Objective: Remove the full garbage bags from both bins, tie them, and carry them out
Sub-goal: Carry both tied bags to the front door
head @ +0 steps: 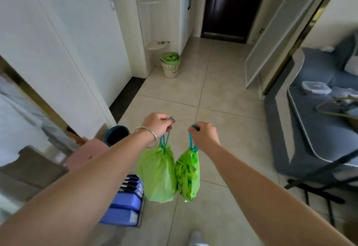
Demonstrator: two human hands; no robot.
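Observation:
Two full green garbage bags hang side by side above the tiled floor, both cinched shut at the top by teal drawstrings. My left hand [157, 124], with a silver bangle on the wrist, is shut on the drawstring of the left bag [157, 174]. My right hand [204, 134] is shut on the drawstring of the right bag [188, 176]. The bags touch each other. Farther down the hall, a white slatted bin [170, 67] with a green liner stands against the wall.
A dark door [230, 5] closes the hallway's far end. A white door [64, 38] is on the left, a leaning white panel [275, 36] on the right. Purple boxes [126, 203], a pink stool [87, 154] and a dark bin [117, 134] sit lower left. A grey couch [317, 129] is right.

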